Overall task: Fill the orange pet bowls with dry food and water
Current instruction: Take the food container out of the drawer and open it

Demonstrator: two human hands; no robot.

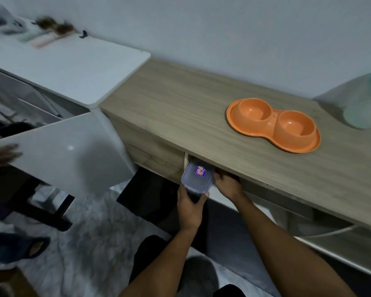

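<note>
while my left hand [190, 207] curls round the near end of the lidded container [197, 177], half out from under the bench [169, 93], i'd draw it out level. my right hand [227, 185] is beside it: fingers hidden, grip unclear. the orange pet bowls [273, 125] sit empty on top.

Light was dim, cool and even, casting only soft shadows under the surface [180, 99]. One small glare spot shone on the white panel [70, 147] at nine o'clock. The clutter [51, 26] at eleven o'clock and the pale container [362, 108] at three were blurred; the orange bowls [273, 120] were sharp. Edges bowed with wide-angle distortion.
</note>
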